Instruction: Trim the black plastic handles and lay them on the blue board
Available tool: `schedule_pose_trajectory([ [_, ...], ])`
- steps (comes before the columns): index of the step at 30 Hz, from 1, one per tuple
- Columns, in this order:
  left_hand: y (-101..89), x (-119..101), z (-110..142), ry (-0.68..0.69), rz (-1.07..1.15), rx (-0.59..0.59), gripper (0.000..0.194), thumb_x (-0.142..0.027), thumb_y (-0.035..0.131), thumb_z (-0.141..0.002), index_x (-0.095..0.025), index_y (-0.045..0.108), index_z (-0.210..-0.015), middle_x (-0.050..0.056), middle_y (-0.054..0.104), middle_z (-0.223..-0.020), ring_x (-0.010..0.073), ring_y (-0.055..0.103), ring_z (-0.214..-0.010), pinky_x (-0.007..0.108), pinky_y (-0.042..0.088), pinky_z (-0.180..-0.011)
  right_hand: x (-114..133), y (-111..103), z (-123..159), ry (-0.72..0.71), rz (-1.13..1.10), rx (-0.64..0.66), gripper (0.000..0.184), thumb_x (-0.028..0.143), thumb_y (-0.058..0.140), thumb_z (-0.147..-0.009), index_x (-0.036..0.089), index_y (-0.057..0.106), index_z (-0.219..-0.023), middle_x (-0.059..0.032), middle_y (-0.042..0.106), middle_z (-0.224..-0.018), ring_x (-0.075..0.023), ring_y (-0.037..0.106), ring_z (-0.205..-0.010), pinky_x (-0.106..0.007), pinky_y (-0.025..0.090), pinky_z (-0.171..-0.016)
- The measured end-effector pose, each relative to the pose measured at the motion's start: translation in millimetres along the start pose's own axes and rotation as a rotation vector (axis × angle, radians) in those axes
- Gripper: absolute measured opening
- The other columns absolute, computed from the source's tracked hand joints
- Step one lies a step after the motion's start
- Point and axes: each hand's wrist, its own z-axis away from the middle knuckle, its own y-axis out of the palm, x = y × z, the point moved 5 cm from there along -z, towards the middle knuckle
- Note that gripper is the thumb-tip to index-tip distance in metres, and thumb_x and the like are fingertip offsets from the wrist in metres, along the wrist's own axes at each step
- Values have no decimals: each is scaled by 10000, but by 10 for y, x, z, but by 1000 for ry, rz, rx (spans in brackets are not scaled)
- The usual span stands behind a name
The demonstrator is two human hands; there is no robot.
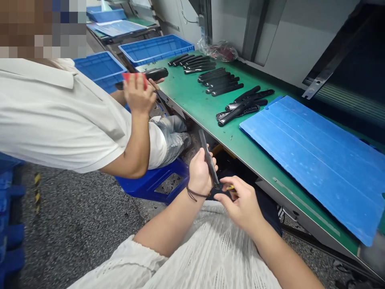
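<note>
Just below the centre of the frame, the left hand (199, 170) was closed around a long, slim, dark piece with a smooth surface (209, 162), tilted with its far end toward the upper left. The right hand (245, 200) was narrowed at the lower end of the piece, thumb and fingers pinched close around a small yellow item (230, 187); whether its fingertips pressed on the piece itself could not be told. The step in hand looked like close fingerwork at that end, and any further move there seemed to call for a steady left grip and a light, precise right pinch. Right of centre, a loose pile of glossy black elongated pieces (233, 114) lay crossed on the green-topped table (192, 102), beside a large flat blue sheet (319, 160). More black pieces (227, 89) lay in groups toward the upper middle. At upper left, a co-worker in a white shirt (66, 120) held a red item (135, 79).
</note>
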Motion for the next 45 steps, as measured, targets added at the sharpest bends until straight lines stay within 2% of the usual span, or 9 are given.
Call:
schedule_pose_trajectory([
  [4, -14, -45, 23, 177, -256, 75, 281, -400, 559, -1003, -183, 580, -1179, 2, 588, -833, 105, 549, -571, 219, 434, -491, 188, -56, -2, -155, -57, -151, 71, 218, 674, -977, 202, 650, -912, 4, 615, -773, -114, 546, -668, -255, 424, -602],
  [7, -37, -369, 176, 728, -699, 147, 502, -473, 722, -873, -194, 596, -1270, 121, 668, -1177, 245, 679, -1034, 375, 560, -859, 242, -187, 24, -178, -40, -201, 53, 165, 676, -967, 198, 661, -928, 5, 636, -762, -111, 561, -658, -255, 434, -604],
  [10, -8, -441, 422, 1120, -974, 501, 432, -547, 712, -837, -209, 720, -1106, 121, 709, -1107, 318, 658, -1134, 507, 437, -1096, 308, -284, 67, -205, -43, -166, 34, 169, 674, -968, 198, 686, -956, 3, 670, -752, -116, 596, -645, -255, 461, -596],
  [13, -41, -290, 495, 1047, -1056, 806, 329, -458, 597, -908, -236, 690, -685, 54, 622, -667, 217, 625, -685, 439, 481, -937, 414, -363, 151, -322, 88, -221, 76, 133, 685, -947, 194, 699, -992, -14, 701, -748, -135, 623, -645, -277, 481, -610],
  [17, -118, -252, 418, 943, -935, 684, 457, -442, 533, -922, -247, 573, -511, 51, 498, -516, 187, 439, -532, 379, 432, -745, 427, -452, 186, -383, 253, -320, 225, 96, 700, -915, 222, 690, -1101, -28, 712, -811, -157, 641, -695, -300, 496, -636],
  [21, -105, -244, 358, 774, -866, 667, 462, -529, 586, -867, -266, 576, -487, 62, 500, -518, 206, 429, -549, 398, 440, -761, 231, -435, -19, -177, 441, -123, 403, 263, 612, -1005, 224, 555, -1402, -125, 680, -1197, -202, 678, -905, -309, 508, -641],
  [25, -19, -217, 361, 616, -839, 794, 512, -591, 577, -858, -265, 559, -464, 64, 493, -501, 203, 431, -521, 399, 448, -727, 290, -405, -125, -408, 460, 56, 231, 163, 410, -1061, 201, 638, -1055, -37, 632, -862, -147, 541, -739, -284, 373, -611],
  [33, 101, -225, 442, 677, -970, 977, 527, -584, 490, -915, -271, 548, -495, 61, 486, -494, 220, 423, -520, 417, 440, -707, 448, -333, -157, -397, 543, 177, 629, 776, 391, -991, 204, 557, -787, 1, 512, -703, -139, 355, -629, -329, 191, -585],
  [45, 122, -257, 523, 815, -976, 885, 448, -413, 450, -961, -244, 570, -564, 57, 541, -548, 203, 454, -539, 378, 370, -681, 531, -377, -105, -557, 706, -39, 498, 557, 517, -1044, 217, 529, -681, 1, 431, -642, -166, 296, -645, -357, 153, -594],
])
